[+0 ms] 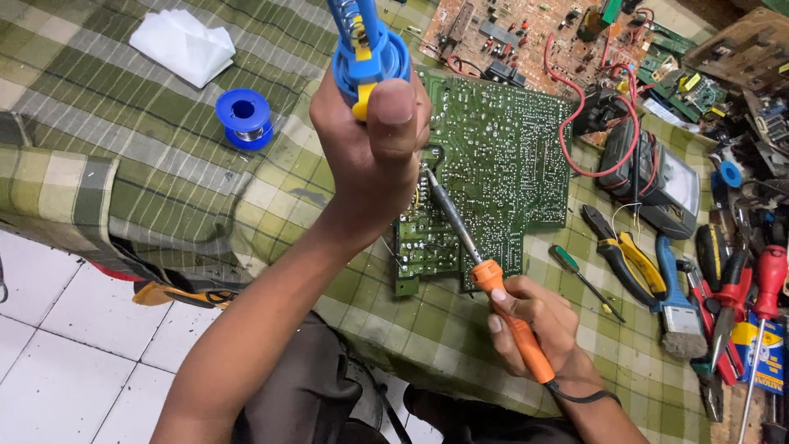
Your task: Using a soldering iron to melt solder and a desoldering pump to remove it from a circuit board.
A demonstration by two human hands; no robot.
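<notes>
Nearest to us was our left hand (374, 136), raised high toward the camera and wrapped around a blue desoldering pump (366, 45) with a yellow button, thumb pressed flat against its side. A metal spring showed at the pump's upper end, which ran out of view at the top. Lower down, our right hand (538, 329) closed around the orange handle of a soldering iron (485, 275), its black cord trailing past the wrist. The iron's grey metal shaft slanted up and left, and its tip met the green circuit board (493, 173) close under our left hand. The board lay solder side up on the checked green cloth (148, 156) covering the surface, dotted all over with small silver joints, with a notched lower edge. Right of it lay a green-handled screwdriver (585, 281), yellow-and-black pliers (629, 259) and a blue brush (675, 306). Farther off were a blue solder spool (244, 117), a white tissue (185, 45) and a brown circuit board (526, 37).
</notes>
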